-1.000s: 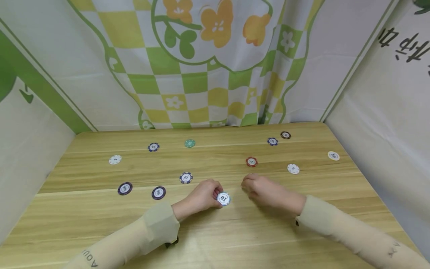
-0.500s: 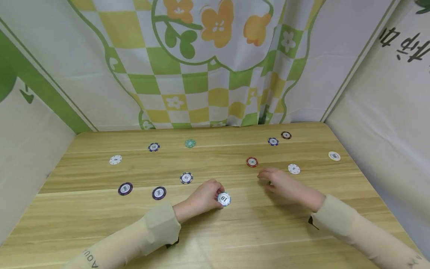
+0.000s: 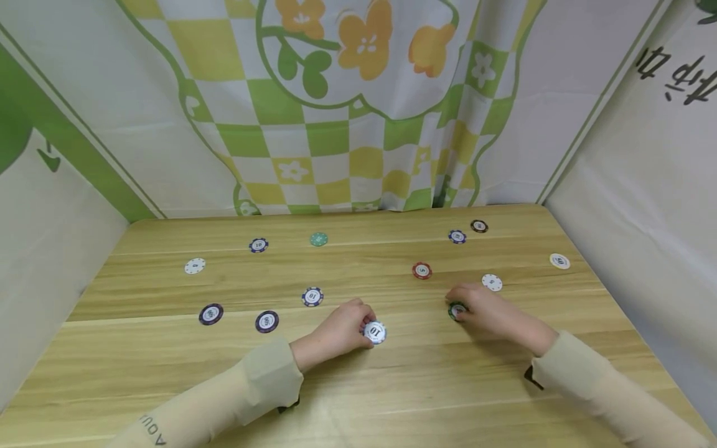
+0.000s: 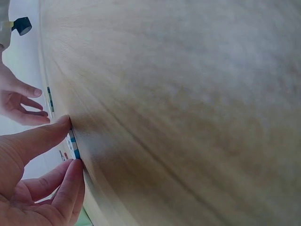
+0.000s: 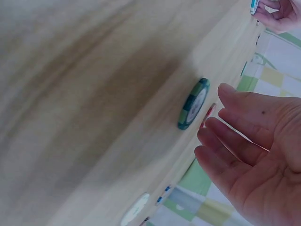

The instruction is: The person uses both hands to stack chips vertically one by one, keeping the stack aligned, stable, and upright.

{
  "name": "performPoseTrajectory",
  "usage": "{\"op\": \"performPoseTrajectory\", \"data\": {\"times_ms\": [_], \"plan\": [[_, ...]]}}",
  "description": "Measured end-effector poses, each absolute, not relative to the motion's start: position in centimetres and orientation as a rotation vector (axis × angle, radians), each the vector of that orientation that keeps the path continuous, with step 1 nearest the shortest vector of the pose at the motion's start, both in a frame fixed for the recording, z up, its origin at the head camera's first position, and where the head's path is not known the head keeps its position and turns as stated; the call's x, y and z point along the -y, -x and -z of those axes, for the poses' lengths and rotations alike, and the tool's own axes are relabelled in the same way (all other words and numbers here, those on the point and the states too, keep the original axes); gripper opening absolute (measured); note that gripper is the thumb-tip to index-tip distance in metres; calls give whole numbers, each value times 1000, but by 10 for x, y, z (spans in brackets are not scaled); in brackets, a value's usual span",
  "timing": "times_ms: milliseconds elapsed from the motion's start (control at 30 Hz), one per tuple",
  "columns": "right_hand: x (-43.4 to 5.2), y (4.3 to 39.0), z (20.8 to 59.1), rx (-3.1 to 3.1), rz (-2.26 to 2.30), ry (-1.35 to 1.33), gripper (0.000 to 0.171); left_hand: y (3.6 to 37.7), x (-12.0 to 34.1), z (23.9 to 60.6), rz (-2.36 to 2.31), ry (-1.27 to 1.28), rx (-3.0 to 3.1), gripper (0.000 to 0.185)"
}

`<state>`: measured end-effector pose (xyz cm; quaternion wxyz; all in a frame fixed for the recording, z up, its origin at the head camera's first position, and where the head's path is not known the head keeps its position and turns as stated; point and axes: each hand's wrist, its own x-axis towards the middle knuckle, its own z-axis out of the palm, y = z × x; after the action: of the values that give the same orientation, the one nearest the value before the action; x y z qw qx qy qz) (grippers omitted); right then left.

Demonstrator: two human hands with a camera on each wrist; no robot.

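Note:
My left hand point(image 3: 338, 326) pinches a white and light-blue poker chip point(image 3: 374, 332) marked 10 between thumb and fingertips, low on the wooden table point(image 3: 358, 398). Its blue and white edge shows between thumb and fingers in the left wrist view. Farther right, my right hand point(image 3: 484, 308) hovers over a dark green poker chip point(image 3: 457, 311). That green chip point(image 5: 193, 104) lies flat on the wood in the right wrist view, with the thumb and parted fingers a little above it and nothing between them.
Ahead of my right hand lie a red chip point(image 3: 422, 270) and a white chip point(image 3: 492, 282). Purple chips point(image 3: 267, 322) and a blue chip point(image 3: 312, 297) are left of my left hand. Several more chips lie toward the back edge, where a checkered curtain point(image 3: 325, 137) hangs.
My right hand has moved to the right and its fingers have spread. The green chip, out of sight before, now shows under them. My left hand has kept its pinch on the 10 chip.

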<state>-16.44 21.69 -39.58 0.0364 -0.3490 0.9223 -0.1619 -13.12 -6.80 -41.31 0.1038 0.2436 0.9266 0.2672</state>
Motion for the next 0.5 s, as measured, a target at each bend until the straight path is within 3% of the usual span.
{"op": "performPoseTrajectory", "data": {"times_ms": [500], "plan": [[-220,163,404,-2857,503,982,28,132,68,414,-796,-733,-2734,34]]}}
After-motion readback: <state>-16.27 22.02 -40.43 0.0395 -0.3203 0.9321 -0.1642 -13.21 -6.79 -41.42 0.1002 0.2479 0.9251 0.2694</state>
